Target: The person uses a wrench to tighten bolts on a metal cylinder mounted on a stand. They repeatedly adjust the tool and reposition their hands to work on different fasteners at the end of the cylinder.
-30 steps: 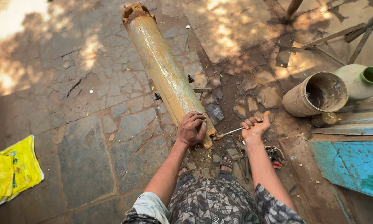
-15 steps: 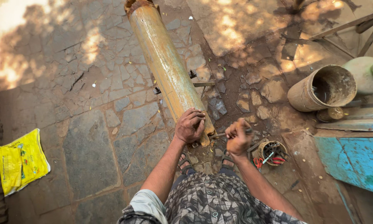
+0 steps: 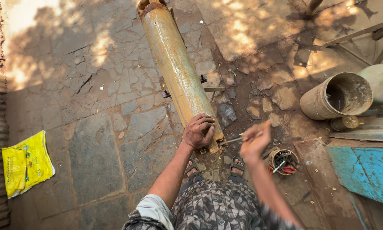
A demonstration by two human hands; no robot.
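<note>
A long rusty yellowish metal cylinder (image 3: 174, 68) lies on the stone ground, running from the top of the view down to my feet. My left hand (image 3: 198, 130) rests curled on its near end. My right hand (image 3: 255, 139), blurred by motion, grips a thin metal rod (image 3: 232, 139) whose tip points at the cylinder's near end. My sandalled feet (image 3: 237, 164) stand just below.
A small round tin of tools (image 3: 283, 161) sits right of my feet. A rusty bucket (image 3: 337, 96) lies on its side at right, beside a green jar (image 3: 381, 83). A blue board (image 3: 366, 172) lies at lower right, a yellow bag (image 3: 25, 164) at left.
My right hand drew in toward the cylinder's end and has now swung out and up with the rod. My left hand stays on the cylinder. The view shifted slightly.
</note>
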